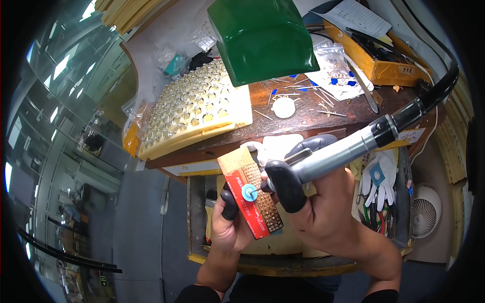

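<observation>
My left hand [226, 233], with a black finger cot on the thumb, grips a small rectangular block [231, 159] tilted over the open drawer. Red printed tape crosses the block, and rows of tiny gold-coloured metal pieces cover part of it. My right hand [326, 214], two fingers in black cots, is wrapped round a silver rotary tool handpiece [336, 156] with a black cable. At its tip, a small light-blue disc [249, 192] appears over the red tape beside the tiny pieces; whether it touches them I cannot tell.
A green lamp shade [262, 43] hangs over the bench. At left stands a pale tray [189, 132] of round shiny pieces. Thin burs [328, 98] lie around a white round item [283, 107]. A yellow box [399, 72] holds tools; gloves [379, 184] and pliers fill the drawer's right side.
</observation>
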A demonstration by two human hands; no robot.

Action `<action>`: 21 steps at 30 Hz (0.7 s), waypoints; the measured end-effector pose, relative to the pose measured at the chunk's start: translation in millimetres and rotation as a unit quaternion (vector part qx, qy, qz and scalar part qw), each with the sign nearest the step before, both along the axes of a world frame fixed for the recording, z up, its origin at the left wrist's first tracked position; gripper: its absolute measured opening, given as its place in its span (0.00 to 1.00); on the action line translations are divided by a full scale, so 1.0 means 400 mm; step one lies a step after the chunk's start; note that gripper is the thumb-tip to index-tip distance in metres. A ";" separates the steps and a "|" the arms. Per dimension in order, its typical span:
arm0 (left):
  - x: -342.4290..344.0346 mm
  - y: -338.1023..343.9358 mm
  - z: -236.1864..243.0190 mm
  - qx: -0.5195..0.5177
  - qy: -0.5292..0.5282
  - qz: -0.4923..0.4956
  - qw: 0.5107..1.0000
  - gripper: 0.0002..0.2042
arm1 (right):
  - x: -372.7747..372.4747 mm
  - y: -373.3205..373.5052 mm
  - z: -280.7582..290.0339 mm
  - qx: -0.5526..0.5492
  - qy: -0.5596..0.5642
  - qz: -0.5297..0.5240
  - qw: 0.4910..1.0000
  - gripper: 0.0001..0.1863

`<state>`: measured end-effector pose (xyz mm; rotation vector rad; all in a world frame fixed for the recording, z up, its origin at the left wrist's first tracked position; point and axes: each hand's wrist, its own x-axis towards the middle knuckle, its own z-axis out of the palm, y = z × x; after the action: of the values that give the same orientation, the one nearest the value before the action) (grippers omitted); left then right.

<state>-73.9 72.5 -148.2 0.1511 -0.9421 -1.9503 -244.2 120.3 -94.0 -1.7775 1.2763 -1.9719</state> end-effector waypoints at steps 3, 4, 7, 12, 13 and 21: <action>-0.002 0.000 0.000 0.003 0.000 0.003 1.000 0.30 | 0.001 -0.002 -0.003 -0.005 -0.002 0.000 1.000 0.07; -0.002 0.000 0.000 0.003 0.002 0.006 1.000 0.30 | 0.002 -0.003 -0.004 -0.009 -0.007 0.004 1.000 0.07; -0.001 0.000 0.001 0.001 -0.003 0.005 1.000 0.30 | 0.002 -0.001 -0.001 -0.004 -0.002 -0.003 1.000 0.07; -0.005 0.001 0.001 0.012 0.001 0.013 1.000 0.31 | -0.001 -0.001 -0.002 -0.013 0.005 -0.003 1.000 0.08; -0.003 0.000 0.001 0.020 -0.003 0.011 1.000 0.31 | -0.003 0.000 -0.001 -0.020 0.021 -0.010 1.000 0.08; -0.002 -0.004 -0.003 -0.017 -0.002 -0.001 1.000 0.33 | -0.002 -0.003 -0.009 -0.006 -0.007 -0.001 1.000 0.09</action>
<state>-74.8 71.1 -149.4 0.1346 -0.9770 -1.9356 -244.9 119.2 -97.6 -1.7658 1.2654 -1.9937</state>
